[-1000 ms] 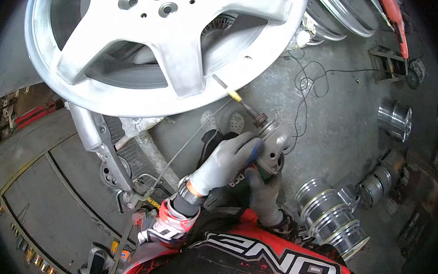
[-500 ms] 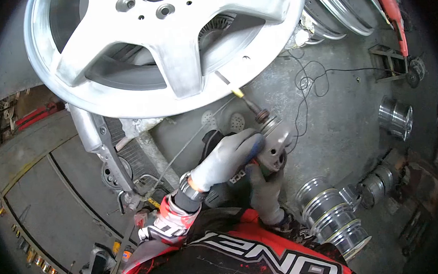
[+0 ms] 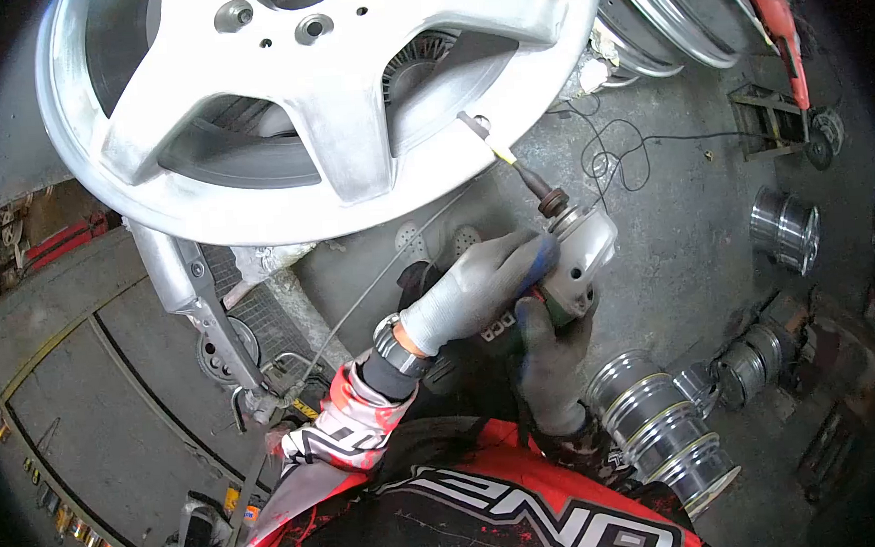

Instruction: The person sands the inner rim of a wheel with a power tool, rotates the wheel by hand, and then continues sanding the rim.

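Observation:
Both my gloved hands are closed around a power grinder with a bare metal head. My left hand, with a watch at its wrist, wraps the body from the left, just behind the head. My right hand grips it lower down, and part of the body is hidden behind the fingers. From the spindle a long thin bit with a yellow band points up and left. Its tip overlaps the lip of a large silver alloy wheel in this view, right by a small round hole in the rim.
Stacked shiny rims stand at my lower right, and another rim lies farther right. A black cable loops over the floor. Left of my legs is a metal stand arm. A red tool shows at upper right.
The grinder and both hands have moved right and slightly up across the wheel's lip, bringing the bit's tip beside the small hole. The wheel sits slightly farther left in view.

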`<state>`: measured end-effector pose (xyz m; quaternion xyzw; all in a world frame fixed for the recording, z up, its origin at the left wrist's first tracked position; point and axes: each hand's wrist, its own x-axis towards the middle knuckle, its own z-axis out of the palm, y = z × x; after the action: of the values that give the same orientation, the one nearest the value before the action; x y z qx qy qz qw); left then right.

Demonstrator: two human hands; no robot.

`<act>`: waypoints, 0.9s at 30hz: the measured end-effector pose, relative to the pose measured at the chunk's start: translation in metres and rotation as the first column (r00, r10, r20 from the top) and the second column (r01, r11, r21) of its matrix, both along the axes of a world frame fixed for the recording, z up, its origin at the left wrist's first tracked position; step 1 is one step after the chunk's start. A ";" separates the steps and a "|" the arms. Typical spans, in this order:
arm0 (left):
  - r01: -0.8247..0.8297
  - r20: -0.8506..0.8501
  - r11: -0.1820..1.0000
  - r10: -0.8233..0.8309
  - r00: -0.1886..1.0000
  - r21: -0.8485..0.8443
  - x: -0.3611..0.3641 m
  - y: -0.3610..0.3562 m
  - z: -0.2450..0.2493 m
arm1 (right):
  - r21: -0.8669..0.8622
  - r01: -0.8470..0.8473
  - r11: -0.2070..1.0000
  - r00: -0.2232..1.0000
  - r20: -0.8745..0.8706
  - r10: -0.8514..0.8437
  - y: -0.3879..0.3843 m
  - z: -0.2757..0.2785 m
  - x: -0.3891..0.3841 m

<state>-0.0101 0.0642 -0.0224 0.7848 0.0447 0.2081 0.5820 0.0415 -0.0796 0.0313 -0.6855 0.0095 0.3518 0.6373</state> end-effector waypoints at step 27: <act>-0.128 -0.029 0.985 0.132 0.991 0.119 -0.017 -0.001 0.001 | -0.008 -0.090 0.996 0.986 0.140 0.090 0.008 0.002 0.000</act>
<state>-0.0266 0.0629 -0.0215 0.8166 0.0941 0.2334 0.5194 0.0411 -0.0713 0.0329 -0.7089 -0.0660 0.3311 0.6192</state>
